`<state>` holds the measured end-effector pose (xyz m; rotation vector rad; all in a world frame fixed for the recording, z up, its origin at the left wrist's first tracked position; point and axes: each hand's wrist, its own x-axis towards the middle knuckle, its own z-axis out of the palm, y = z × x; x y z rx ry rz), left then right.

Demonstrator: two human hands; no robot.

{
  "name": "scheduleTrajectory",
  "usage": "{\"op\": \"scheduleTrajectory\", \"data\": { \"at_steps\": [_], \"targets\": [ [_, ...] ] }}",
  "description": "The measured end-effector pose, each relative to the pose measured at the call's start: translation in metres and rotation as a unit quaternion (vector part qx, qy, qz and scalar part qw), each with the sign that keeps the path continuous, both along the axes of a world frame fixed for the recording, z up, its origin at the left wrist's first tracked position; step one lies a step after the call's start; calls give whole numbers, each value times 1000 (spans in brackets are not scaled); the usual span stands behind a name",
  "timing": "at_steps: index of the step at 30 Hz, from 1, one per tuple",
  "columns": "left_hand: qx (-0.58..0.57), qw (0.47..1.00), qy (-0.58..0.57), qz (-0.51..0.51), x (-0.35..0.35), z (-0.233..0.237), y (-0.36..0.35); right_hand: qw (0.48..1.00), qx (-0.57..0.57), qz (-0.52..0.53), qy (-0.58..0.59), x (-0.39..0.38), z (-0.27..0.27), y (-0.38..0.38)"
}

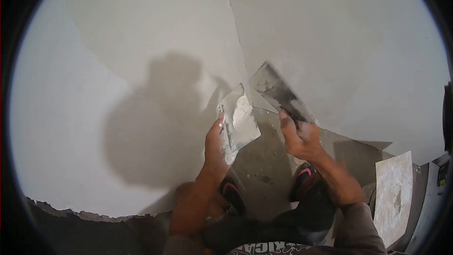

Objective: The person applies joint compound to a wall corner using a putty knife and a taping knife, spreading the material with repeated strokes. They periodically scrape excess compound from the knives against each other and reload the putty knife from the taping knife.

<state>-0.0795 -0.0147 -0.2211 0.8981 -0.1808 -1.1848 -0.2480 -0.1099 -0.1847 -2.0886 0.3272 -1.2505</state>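
My left hand point(215, 145) is closed round the edge of a flat rectangular plastering trowel point(247, 131), tilted in front of the wall corner. A lump of wet white plaster point(242, 108) lies on its face, and more is smeared along its edge near my thumb. In my right hand point(300, 139) is a finishing trowel point(279, 86), its long grey blade slanting up and left, slightly blurred. My right fingers wrap round its handle, which is mostly hidden. The two blades are close together but apart.
Two plastered walls, a left wall point(61, 127) and a right wall point(339, 56), meet at a corner. Below are the dusty floor point(264, 165) and my shoes point(232, 194). A plaster-stained board point(394, 196) leans at lower right. The left wall's plaster ends in a ragged lower edge.
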Motion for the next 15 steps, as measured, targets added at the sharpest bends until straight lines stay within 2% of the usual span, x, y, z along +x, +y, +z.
{"op": "scheduleTrajectory", "data": {
  "at_steps": [2, 4, 6, 8, 10, 12, 15],
  "targets": [
    [-29, 999, -9, -24, -1, 0, 4, 991, -108, 62, -40, 11, -1, -4],
    [-79, 996, -10, -32, -1, -6, 4, 979, -125, 159, -20, 13, -4, -6],
    [-148, 989, 0, -31, -2, -20, 2, 969, -177, 174, 6, 15, -12, -7],
    [-174, 977, -118, -42, 0, -39, 1, 960, -189, 202, 39, 14, -12, -4],
    [-159, 984, -62, -45, 0, -41, -1, 956, -219, 185, 64, 15, -19, -3],
    [-146, 980, 98, -89, 6, -37, -1, 950, -245, 172, 89, 14, -23, -2],
    [-153, 972, 98, -152, 24, -45, 4, 945, -261, 164, 113, 9, -24, -1]
  ]
}}
